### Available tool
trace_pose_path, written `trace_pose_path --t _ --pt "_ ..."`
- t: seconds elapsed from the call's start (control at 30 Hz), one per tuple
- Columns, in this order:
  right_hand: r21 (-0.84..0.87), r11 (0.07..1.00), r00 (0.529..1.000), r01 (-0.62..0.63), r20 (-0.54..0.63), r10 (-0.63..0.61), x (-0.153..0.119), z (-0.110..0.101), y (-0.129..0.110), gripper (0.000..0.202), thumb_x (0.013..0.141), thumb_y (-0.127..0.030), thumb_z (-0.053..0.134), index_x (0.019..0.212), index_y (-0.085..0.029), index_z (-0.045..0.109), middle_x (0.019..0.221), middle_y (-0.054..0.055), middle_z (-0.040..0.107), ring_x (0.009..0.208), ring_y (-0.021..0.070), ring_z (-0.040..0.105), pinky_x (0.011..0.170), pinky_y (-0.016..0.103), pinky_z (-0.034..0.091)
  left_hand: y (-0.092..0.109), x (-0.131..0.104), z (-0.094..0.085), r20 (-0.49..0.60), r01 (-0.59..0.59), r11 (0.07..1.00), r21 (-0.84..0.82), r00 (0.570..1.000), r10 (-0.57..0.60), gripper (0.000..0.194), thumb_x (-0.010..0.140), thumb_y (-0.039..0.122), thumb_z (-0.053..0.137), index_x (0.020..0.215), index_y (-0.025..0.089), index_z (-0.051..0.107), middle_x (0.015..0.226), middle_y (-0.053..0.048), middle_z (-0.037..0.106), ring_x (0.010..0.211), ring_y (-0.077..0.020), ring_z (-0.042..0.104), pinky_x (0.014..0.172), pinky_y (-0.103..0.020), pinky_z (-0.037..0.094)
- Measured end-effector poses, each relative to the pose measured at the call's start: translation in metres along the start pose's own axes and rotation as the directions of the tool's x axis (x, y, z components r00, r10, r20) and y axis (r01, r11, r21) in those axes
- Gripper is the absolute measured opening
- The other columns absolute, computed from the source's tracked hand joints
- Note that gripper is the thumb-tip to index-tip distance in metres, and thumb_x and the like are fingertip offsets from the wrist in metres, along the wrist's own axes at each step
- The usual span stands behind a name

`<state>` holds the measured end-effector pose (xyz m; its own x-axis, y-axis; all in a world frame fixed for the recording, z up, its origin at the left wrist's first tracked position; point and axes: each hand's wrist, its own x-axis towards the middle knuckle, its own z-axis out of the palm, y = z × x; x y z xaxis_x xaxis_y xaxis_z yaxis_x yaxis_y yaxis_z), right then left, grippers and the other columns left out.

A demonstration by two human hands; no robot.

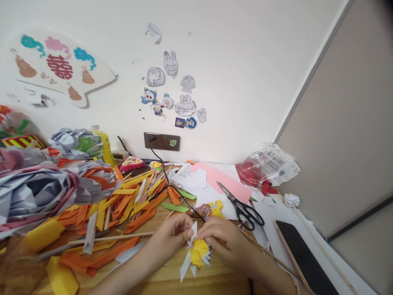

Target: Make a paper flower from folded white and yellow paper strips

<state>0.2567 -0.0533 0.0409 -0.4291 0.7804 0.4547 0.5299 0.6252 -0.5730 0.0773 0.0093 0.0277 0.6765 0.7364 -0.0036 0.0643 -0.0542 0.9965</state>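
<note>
Low in the middle of the view, both my hands hold a small folded paper flower (199, 252) with a yellow centre and white pointed petals. My left hand (175, 234) pinches a white petal at its upper left between thumb and fingertips. My right hand (223, 238) has its fingers bent round the upper right side, touching the yellow and white paper. Part of the flower is hidden behind these fingers. Beneath it lies the wooden tabletop (159, 283).
Folded orange and yellow paper strips (123, 209) and thin wooden sticks (132, 235) spread across the left. Crumpled paper flowers (39, 192) pile up farther left. Black scissors (245, 211), pink paper (230, 182) and a phone (302, 256) lie to the right. A black cable (167, 176) runs from the wall socket.
</note>
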Motion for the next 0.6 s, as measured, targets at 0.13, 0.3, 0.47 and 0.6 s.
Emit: trace_pose_path --t 0.13,0.3,0.47,0.6 --pt "0.036 0.999 1.0 0.027 -0.013 -0.027 0.002 -0.008 -0.009 0.023 0.086 -0.02 0.041 0.101 -0.019 0.059 0.093 0.006 0.063 0.086 0.0148 0.055 0.078 0.029 0.044 0.004 0.0 -0.002 -0.031 -0.035 0.999 -0.018 0.999 0.034 0.036 0.069 0.05 0.059 0.071 0.015 0.049 0.06 0.004 0.047 0.057 -0.0095 0.043 0.055 -0.021 0.034" --pt "-0.048 0.998 0.999 0.044 -0.009 -0.044 0.003 -0.011 -0.016 0.029 0.086 -0.03 0.044 0.11 -0.019 0.055 0.093 0.008 0.061 0.087 0.0178 0.053 0.079 0.034 0.043 0.01 -0.001 -0.002 -0.134 -0.078 0.997 0.002 0.988 0.078 0.038 0.07 0.052 0.058 0.071 0.016 0.049 0.061 0.004 0.045 0.056 -0.0091 0.041 0.053 -0.02 0.034" --pt "-0.044 0.992 0.991 0.115 -0.058 -0.117 0.002 -0.011 -0.018 0.02 0.085 -0.024 0.046 0.103 -0.022 0.056 0.103 0.007 0.061 0.096 0.0163 0.053 0.089 0.035 0.039 0.012 -0.004 -0.002 -0.164 -0.128 0.987 0.099 0.976 0.143 0.032 0.071 0.047 0.058 0.072 0.016 0.052 0.066 0.001 0.049 0.064 -0.0124 0.046 0.058 -0.022 0.038" --pt "-0.034 0.992 0.988 0.123 -0.089 -0.125 0.0 -0.011 -0.02 0.028 0.085 -0.024 0.047 0.113 -0.022 0.051 0.101 0.007 0.062 0.095 0.017 0.054 0.089 0.035 0.04 0.016 -0.009 -0.004 -0.194 -0.189 0.967 0.173 0.956 0.221 0.027 0.076 0.044 0.054 0.073 0.017 0.054 0.068 0.0 0.052 0.063 -0.0132 0.048 0.057 -0.022 0.04"
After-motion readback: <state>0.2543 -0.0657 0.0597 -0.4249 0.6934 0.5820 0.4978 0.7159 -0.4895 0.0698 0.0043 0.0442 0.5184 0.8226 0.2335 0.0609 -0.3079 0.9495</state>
